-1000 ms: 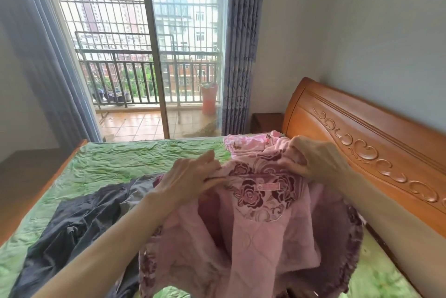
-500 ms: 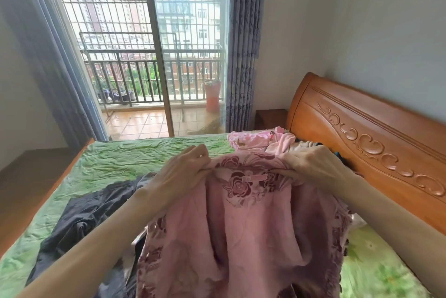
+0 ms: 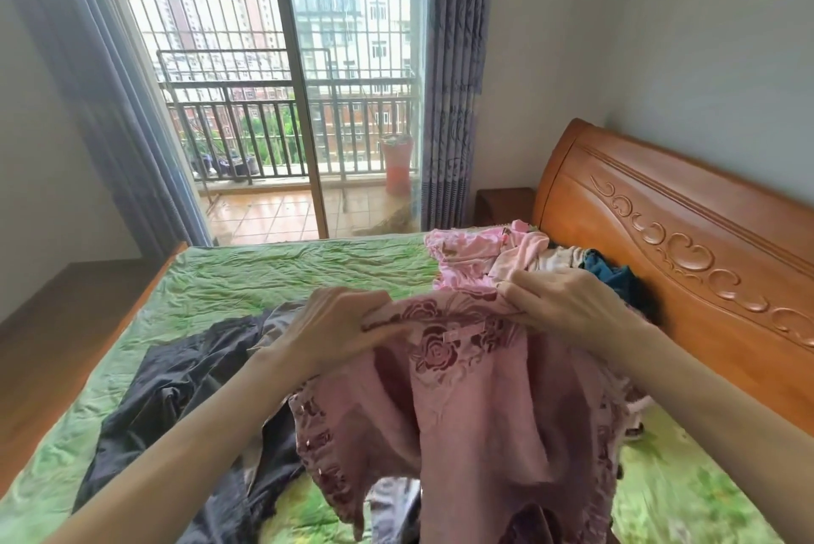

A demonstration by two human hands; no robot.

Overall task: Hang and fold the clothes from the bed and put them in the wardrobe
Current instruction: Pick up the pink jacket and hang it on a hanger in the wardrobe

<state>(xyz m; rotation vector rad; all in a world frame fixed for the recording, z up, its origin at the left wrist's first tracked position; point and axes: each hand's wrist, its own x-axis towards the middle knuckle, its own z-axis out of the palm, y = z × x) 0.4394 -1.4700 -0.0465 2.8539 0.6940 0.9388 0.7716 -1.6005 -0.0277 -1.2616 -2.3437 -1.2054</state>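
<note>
Head view — pink garment (image 3: 467, 402) lifted higher than a second ago, now hanging open above the bed (image 3: 264, 274). My left hand (image 3: 334, 323) and right hand (image 3: 568, 305) pinch its top edge, fingers pressed on the cloth. Spread out like this, it looks ready for folding — dark garment (image 3: 176, 380) and pile (image 3: 506, 252) wait.

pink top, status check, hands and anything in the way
Left grip and right grip both shut on pink top, held up by its top edge over the bed. Dark garment lies underneath. No hanger in view.
</note>
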